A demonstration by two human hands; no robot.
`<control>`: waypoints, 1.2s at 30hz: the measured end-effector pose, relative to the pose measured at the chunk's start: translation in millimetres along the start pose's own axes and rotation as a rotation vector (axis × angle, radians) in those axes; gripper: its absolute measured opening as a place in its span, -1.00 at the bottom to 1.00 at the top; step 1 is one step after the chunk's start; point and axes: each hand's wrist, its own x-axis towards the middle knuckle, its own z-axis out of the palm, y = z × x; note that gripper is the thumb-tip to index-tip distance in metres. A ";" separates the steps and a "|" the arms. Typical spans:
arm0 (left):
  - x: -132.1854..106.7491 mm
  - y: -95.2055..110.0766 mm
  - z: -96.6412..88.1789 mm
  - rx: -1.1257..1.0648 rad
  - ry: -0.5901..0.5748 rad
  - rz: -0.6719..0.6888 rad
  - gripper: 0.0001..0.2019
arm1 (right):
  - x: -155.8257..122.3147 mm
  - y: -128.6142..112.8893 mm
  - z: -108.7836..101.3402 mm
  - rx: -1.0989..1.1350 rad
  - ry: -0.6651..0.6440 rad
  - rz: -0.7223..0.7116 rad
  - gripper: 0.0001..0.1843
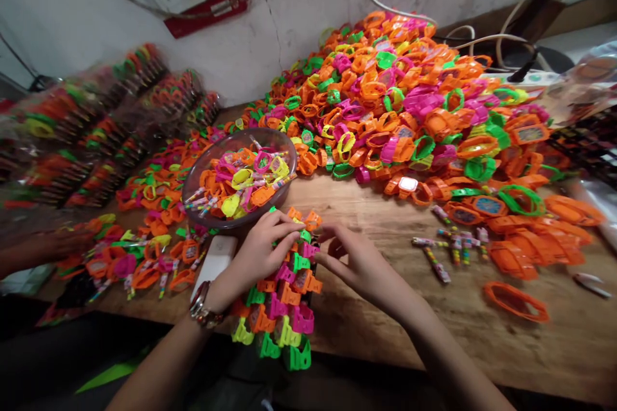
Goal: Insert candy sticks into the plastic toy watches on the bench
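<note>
Between my hands lies a bundle of toy watches (pixel 284 295), set in close rows of orange, green, pink and yellow. Its near end hangs past the table's front edge, and some dark backing shows along its right side. My left hand (pixel 267 244) wears a wristwatch (pixel 206 308) and lies over the bundle's far left part, with thumb and fingers closed on it. At the bundle's right edge is my right hand (pixel 351 257), its fingers bent and apart, with nothing visible in them. Whether those fingertips touch the watches I cannot tell.
A clear bowl (pixel 190 173) of toy watches and candy tubes stands behind my left hand. A large heap of toy watches (pixel 385 96) rises against the wall. Loose candy tubes (pixel 456 247) lie at right. A white box (pixel 216 263) and another person's hand (pixel 62 241) are at left.
</note>
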 end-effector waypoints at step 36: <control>177.6 83.6 188.0 -0.137 0.253 -0.294 -0.85 | -138.9 82.2 -56.6 -0.876 0.512 0.295 -0.63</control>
